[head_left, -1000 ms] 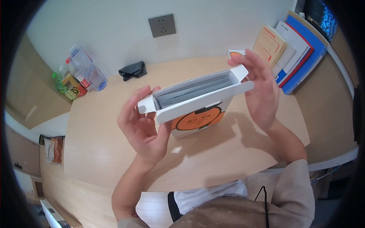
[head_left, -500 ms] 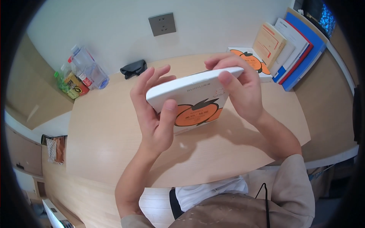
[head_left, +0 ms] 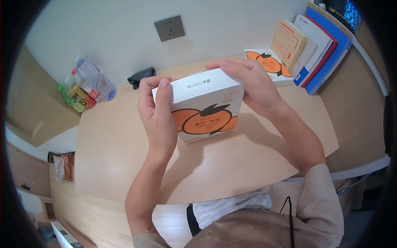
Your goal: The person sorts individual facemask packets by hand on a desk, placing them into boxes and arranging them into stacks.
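Observation:
A white carton printed with orange fruit and dark leaves stands upright over the middle of the table, its top panel closed and tilted toward me. Round its upper left corner wraps my left hand, thumb lying along the edge. My right hand grips the upper right corner, with the thumb at the top's far right and fingers behind. The carton's back and most of the fingertips there are hidden. Whether its bottom edge rests on the tabletop I cannot tell.
Behind on the right, a similar flat white box lies beside upright books and folders. A dark case sits near the wall. Several plastic bottles stand at the far left of the pale wooden table.
The carton has tipped so that its top panel shows more fully. My left hand has closed in on the left corner, fingers no longer spread; my right hand has shifted to the left.

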